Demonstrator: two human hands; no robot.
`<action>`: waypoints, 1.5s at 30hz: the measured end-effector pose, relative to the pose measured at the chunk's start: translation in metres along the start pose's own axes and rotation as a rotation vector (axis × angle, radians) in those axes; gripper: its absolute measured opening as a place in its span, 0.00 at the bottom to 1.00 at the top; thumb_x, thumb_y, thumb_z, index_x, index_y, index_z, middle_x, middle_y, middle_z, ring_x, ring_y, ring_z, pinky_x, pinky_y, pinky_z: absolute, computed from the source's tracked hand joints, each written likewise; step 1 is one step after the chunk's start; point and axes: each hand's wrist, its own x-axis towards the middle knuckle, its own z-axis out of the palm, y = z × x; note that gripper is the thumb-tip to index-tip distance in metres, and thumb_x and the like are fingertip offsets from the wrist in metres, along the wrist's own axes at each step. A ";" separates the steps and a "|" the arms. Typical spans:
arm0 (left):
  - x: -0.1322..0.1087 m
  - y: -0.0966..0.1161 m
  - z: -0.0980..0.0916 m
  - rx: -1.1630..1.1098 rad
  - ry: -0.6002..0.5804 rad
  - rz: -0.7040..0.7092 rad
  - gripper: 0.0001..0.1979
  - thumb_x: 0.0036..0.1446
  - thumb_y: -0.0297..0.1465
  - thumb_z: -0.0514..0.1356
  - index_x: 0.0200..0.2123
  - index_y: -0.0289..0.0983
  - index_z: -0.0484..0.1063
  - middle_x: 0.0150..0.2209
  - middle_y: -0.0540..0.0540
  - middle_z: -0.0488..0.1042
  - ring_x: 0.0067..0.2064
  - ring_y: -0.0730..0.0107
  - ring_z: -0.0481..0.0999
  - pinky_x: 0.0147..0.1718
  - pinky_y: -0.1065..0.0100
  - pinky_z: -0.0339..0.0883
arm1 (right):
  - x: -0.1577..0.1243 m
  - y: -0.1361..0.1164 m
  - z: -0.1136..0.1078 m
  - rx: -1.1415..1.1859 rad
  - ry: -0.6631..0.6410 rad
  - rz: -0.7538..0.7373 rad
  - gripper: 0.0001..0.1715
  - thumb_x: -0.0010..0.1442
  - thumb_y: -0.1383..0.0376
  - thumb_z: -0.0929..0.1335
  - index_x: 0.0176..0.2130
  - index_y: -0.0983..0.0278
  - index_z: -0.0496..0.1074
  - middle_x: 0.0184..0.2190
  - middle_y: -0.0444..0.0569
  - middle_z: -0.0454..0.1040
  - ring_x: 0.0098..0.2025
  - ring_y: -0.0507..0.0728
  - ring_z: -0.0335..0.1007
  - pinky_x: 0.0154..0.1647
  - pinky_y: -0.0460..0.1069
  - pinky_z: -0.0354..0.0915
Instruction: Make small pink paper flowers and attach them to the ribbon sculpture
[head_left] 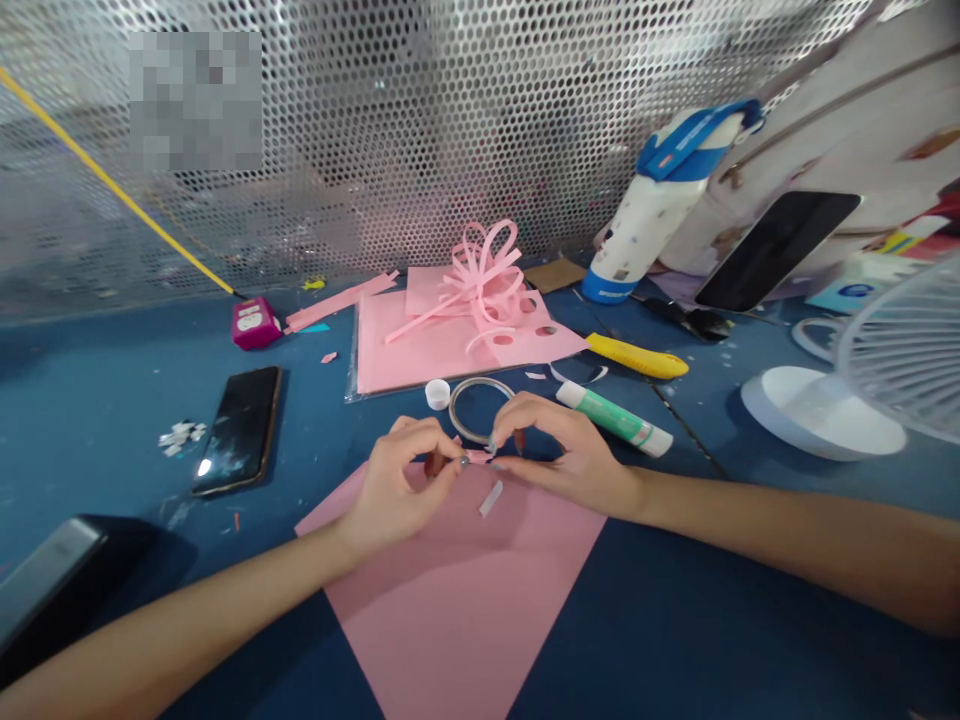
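Observation:
My left hand [397, 480] and my right hand [559, 445] meet above a pink paper sheet [457, 600] on the blue table. Both pinch the ends of a small pink paper strip [476, 458] between thumb and fingertips. A short white sliver [491, 498] lies on the sheet just below the hands. A thin ring of tape [480, 405] and a small white cap [437, 393] sit right behind my fingers. A green and white glue stick [615, 418] lies beside my right hand.
Behind are a pink sheet stack [420, 350] with curled pink paper loops [484, 270], a yellow cutter [637, 357], a magenta tape measure [255, 322], a phone [238, 428], a white-blue bottle [652, 215], a second phone [776, 248] and a white fan [862, 390]. Perforated metal mesh [450, 120] closes the back.

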 end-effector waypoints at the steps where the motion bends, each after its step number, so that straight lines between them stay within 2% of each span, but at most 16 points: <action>1: 0.000 0.000 0.000 -0.002 -0.015 0.007 0.09 0.60 0.23 0.60 0.27 0.38 0.72 0.24 0.55 0.68 0.28 0.74 0.66 0.37 0.64 0.58 | 0.000 0.000 0.001 -0.004 -0.021 0.001 0.08 0.64 0.68 0.74 0.43 0.62 0.72 0.38 0.47 0.76 0.37 0.51 0.70 0.33 0.44 0.71; 6: 0.001 0.000 0.002 -0.014 -0.094 0.030 0.08 0.58 0.21 0.60 0.29 0.38 0.72 0.24 0.56 0.68 0.28 0.75 0.67 0.36 0.65 0.59 | 0.002 -0.002 0.003 -0.092 -0.147 -0.084 0.08 0.67 0.70 0.70 0.46 0.62 0.71 0.33 0.45 0.72 0.37 0.52 0.68 0.40 0.48 0.70; 9: 0.001 -0.001 0.003 -0.011 -0.135 0.039 0.08 0.56 0.20 0.59 0.28 0.38 0.69 0.24 0.56 0.68 0.27 0.75 0.67 0.36 0.65 0.58 | 0.002 -0.002 0.004 -0.123 -0.240 -0.149 0.14 0.65 0.76 0.65 0.48 0.61 0.70 0.32 0.45 0.73 0.38 0.53 0.67 0.41 0.48 0.68; 12: -0.001 -0.002 0.004 -0.006 -0.164 0.065 0.09 0.54 0.19 0.59 0.28 0.38 0.68 0.24 0.57 0.68 0.28 0.76 0.66 0.37 0.65 0.58 | 0.001 -0.001 0.005 -0.165 -0.279 -0.233 0.21 0.62 0.80 0.63 0.49 0.60 0.69 0.34 0.45 0.75 0.38 0.54 0.67 0.40 0.47 0.68; 14: -0.001 -0.002 0.004 -0.009 -0.154 0.078 0.09 0.54 0.18 0.59 0.28 0.38 0.68 0.24 0.57 0.67 0.28 0.76 0.67 0.37 0.66 0.58 | 0.000 -0.001 0.005 -0.184 -0.269 -0.254 0.19 0.63 0.79 0.63 0.49 0.60 0.69 0.34 0.45 0.75 0.38 0.54 0.66 0.40 0.47 0.67; 18: -0.001 0.000 0.001 -0.024 -0.067 0.094 0.09 0.58 0.20 0.60 0.28 0.38 0.70 0.23 0.56 0.66 0.28 0.75 0.66 0.37 0.66 0.60 | -0.001 -0.001 0.004 -0.201 -0.167 -0.116 0.12 0.67 0.70 0.68 0.50 0.61 0.67 0.35 0.46 0.71 0.38 0.54 0.67 0.40 0.49 0.69; 22: -0.002 0.001 -0.001 -0.018 0.007 0.075 0.09 0.61 0.24 0.60 0.28 0.38 0.72 0.24 0.55 0.68 0.29 0.73 0.67 0.36 0.65 0.60 | -0.001 0.000 0.002 -0.200 -0.009 0.000 0.17 0.64 0.65 0.73 0.50 0.62 0.66 0.41 0.48 0.68 0.38 0.53 0.67 0.39 0.48 0.70; 24: -0.001 0.001 0.000 -0.009 0.014 0.067 0.09 0.61 0.24 0.61 0.28 0.38 0.72 0.24 0.55 0.68 0.28 0.73 0.67 0.36 0.65 0.60 | -0.001 0.001 0.001 -0.151 0.020 0.023 0.16 0.63 0.63 0.74 0.48 0.62 0.67 0.40 0.48 0.68 0.36 0.52 0.67 0.38 0.48 0.70; 28: -0.001 0.000 0.001 0.013 0.031 0.065 0.09 0.61 0.24 0.62 0.28 0.38 0.72 0.24 0.55 0.69 0.28 0.74 0.67 0.36 0.65 0.60 | 0.001 0.000 -0.001 -0.061 -0.019 0.017 0.06 0.66 0.65 0.72 0.40 0.62 0.71 0.35 0.45 0.71 0.35 0.51 0.67 0.36 0.46 0.69; 30: 0.000 0.000 0.002 0.035 0.038 0.082 0.09 0.61 0.24 0.62 0.28 0.38 0.72 0.24 0.56 0.69 0.28 0.75 0.68 0.37 0.65 0.60 | 0.002 -0.001 -0.001 -0.057 -0.018 0.015 0.05 0.66 0.66 0.72 0.39 0.63 0.72 0.34 0.46 0.73 0.35 0.51 0.68 0.36 0.46 0.68; 36: -0.001 0.001 0.003 0.161 0.047 0.196 0.08 0.62 0.22 0.62 0.30 0.38 0.73 0.23 0.57 0.67 0.27 0.76 0.68 0.37 0.65 0.60 | 0.002 -0.001 -0.002 -0.049 -0.040 0.018 0.07 0.65 0.64 0.73 0.38 0.63 0.72 0.35 0.46 0.73 0.36 0.52 0.67 0.36 0.46 0.68; 41: -0.003 0.002 0.003 0.236 0.054 0.323 0.08 0.62 0.22 0.63 0.31 0.38 0.73 0.23 0.57 0.67 0.27 0.76 0.69 0.37 0.64 0.60 | 0.001 0.002 0.000 -0.024 -0.021 0.028 0.10 0.64 0.63 0.74 0.42 0.62 0.70 0.38 0.47 0.73 0.36 0.52 0.67 0.37 0.47 0.69; 45: -0.003 0.002 0.001 0.252 0.084 0.377 0.08 0.62 0.22 0.63 0.33 0.39 0.74 0.23 0.58 0.68 0.27 0.76 0.70 0.38 0.64 0.61 | 0.001 0.003 0.001 -0.017 -0.112 0.059 0.11 0.64 0.61 0.75 0.43 0.63 0.73 0.38 0.47 0.76 0.38 0.53 0.70 0.38 0.46 0.69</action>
